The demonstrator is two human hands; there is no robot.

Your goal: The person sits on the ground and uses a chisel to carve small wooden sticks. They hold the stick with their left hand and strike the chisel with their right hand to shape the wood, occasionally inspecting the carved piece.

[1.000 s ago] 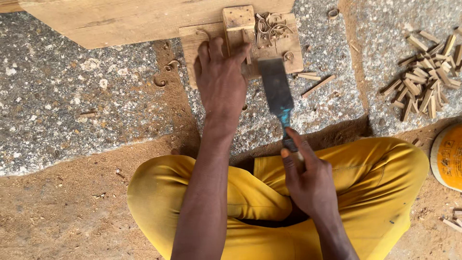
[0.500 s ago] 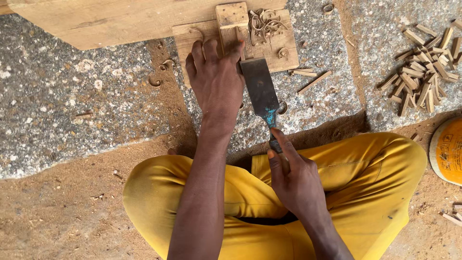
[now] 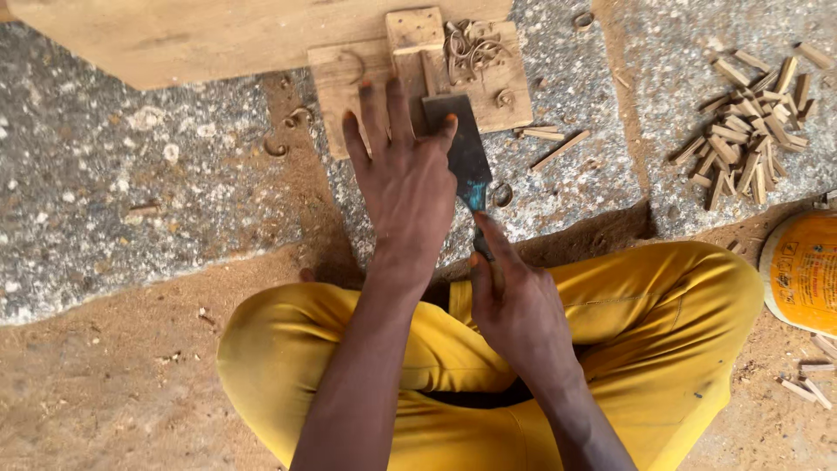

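The left hand (image 3: 405, 179) is laid flat, fingers spread and extended, nothing gripped; its fingertips are pressed onto a small wooden board (image 3: 349, 87) and its thumb is set against the edge of the chisel blade (image 3: 460, 144). The right hand (image 3: 514, 310) is closed around the chisel handle, which is mostly hidden inside the fist; only a short dark stretch is seen above the thumb. The blade is broad, dark and flat, with a teal patch near the tang, and its cutting edge is placed on the board just below a thin wood strip (image 3: 429, 74). A smaller wooden block (image 3: 411, 28) is fixed at the top of the board, and curled shavings (image 3: 471, 48) are heaped just beside it on the right.

The board is set on a speckled stone slab (image 3: 131, 192), with a large plank (image 3: 218, 35) touching its upper left. Two loose sticks (image 3: 554, 144) are seen on the slab just right of the board. A pile of short cut wood pieces (image 3: 745, 144) is well apart at the upper right. A yellow container (image 3: 806, 270) is cut off at the right edge. Yellow trousers (image 3: 654, 349) on crossed legs are seen below, on a sawdust-covered floor (image 3: 113, 384).
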